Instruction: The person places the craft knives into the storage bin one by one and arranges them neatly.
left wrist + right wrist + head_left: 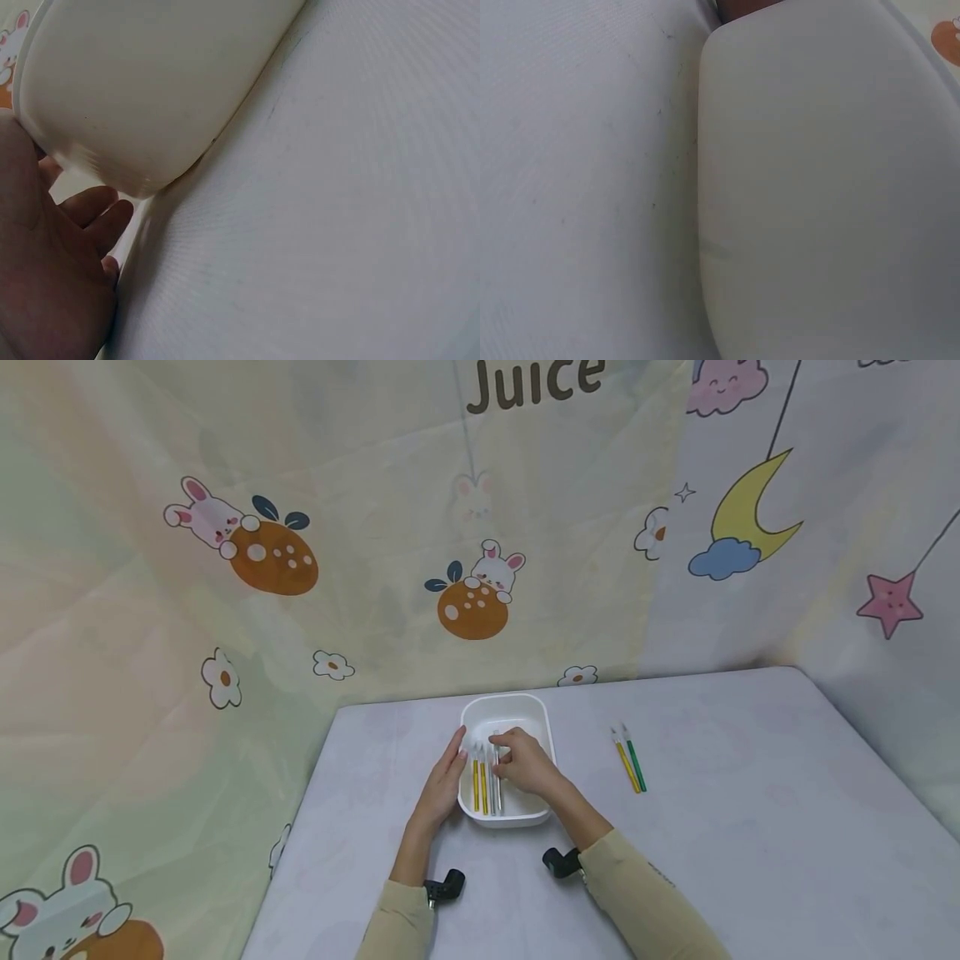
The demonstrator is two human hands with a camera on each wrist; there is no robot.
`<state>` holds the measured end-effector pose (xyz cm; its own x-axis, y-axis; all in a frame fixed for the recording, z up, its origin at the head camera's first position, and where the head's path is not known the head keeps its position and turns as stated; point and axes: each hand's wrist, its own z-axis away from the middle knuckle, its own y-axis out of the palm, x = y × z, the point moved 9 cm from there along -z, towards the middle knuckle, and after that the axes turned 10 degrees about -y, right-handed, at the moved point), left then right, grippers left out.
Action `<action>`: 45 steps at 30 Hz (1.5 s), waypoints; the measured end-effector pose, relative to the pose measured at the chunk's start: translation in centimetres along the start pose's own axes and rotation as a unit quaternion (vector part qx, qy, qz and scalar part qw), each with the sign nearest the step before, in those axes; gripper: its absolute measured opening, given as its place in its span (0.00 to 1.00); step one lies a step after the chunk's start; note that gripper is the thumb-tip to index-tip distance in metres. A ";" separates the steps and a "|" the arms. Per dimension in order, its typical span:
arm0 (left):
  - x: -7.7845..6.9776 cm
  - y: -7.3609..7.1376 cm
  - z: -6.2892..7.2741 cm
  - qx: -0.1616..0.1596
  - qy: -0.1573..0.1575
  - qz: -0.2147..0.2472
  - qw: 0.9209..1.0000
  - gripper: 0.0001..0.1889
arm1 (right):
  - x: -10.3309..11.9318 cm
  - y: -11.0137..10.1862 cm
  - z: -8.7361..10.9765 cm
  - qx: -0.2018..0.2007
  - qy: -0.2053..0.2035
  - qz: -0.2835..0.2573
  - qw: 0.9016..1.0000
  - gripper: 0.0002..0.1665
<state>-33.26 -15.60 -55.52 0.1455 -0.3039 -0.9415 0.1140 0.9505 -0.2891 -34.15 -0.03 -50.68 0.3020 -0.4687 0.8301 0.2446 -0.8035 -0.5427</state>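
Note:
A white plastic tray [525, 710] lies on the table with several slim, pen-like sticks side by side in its left part, yellow ones [476, 785] and silvery ones. My right hand [528, 764] reaches in over the tray's right rim and pinches a silvery pen-like stick [500, 795] among them. At the left side, my left hand [441, 785] holds the tray, thumb at the rim and fingers along the outer wall. The left wrist view shows that hand [56, 255] beside the tray's wall [150, 82]. Only the tray's outside [825, 180] fills most of the right wrist view.
To the right of the tray, a yellow pen-like stick [628, 767] and a green one [637, 765] lie close together on the white tablecloth [757, 793]. A printed cloth backdrop [390, 527] rises behind the table. Black wrist cameras [448, 887] sit near both sleeves.

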 end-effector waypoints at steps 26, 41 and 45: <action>0.4 -0.1 -0.1 -0.003 0.001 0.004 1.000 0.26 | -0.5 0.7 0.0 0.038 0.018 0.040 0.998 0.37; 0.1 0.1 -0.1 0.003 0.014 0.008 1.000 0.26 | -0.4 1.0 -0.1 0.055 0.035 0.118 0.991 0.35; 0.0 0.1 -0.1 0.002 0.013 0.007 1.000 0.26 | -0.5 1.2 -0.2 0.063 0.032 0.119 0.990 0.35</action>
<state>-33.31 -15.52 -55.60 0.1224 -0.2880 -0.9498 0.1158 0.9546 -0.2745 -34.20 -0.82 -51.75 0.3065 -0.6645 0.6815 0.2887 -0.6174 -0.7318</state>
